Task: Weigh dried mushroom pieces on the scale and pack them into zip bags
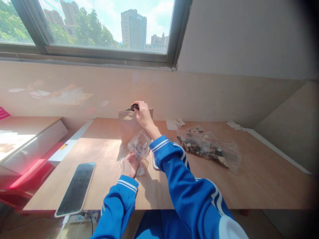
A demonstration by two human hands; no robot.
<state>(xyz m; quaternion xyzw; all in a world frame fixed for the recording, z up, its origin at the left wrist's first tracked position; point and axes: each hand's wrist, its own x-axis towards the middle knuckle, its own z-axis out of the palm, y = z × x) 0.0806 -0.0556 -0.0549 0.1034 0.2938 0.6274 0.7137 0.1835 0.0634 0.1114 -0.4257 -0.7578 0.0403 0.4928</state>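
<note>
Small glossy black object (135, 107), its exact kind too small to tell, is at the upper edge of an upright brown paper bag (126, 127), pinched in the fingers of the right hand (143, 114). The left hand (130, 164), lower and nearer, has its fingers curled at the lower edge of a crinkled clear plastic bag (139, 144); how firmly it grips I cannot tell. That clear bag is in front of the paper bag, its contents blurred. Clear plastic packaging (141, 168) lies on the wooden tabletop (259, 166) just beside the left hand. Next to the right sleeve, a white-edged object (155, 162) is mostly hidden.

Right of the sleeve lie flat, transparent zip bags with red seal lines (209, 146), filled with black and tan pieces. Behind them are a white sheet of paper (170, 125) and, farther right, a crumpled white tissue (235, 126). To the left, a large dark-screened, white-edged tablet or phone (76, 189) reaches past the table's front edge. Beyond the table rise a pale wall (211, 96) and a grey-framed window (109, 58).
</note>
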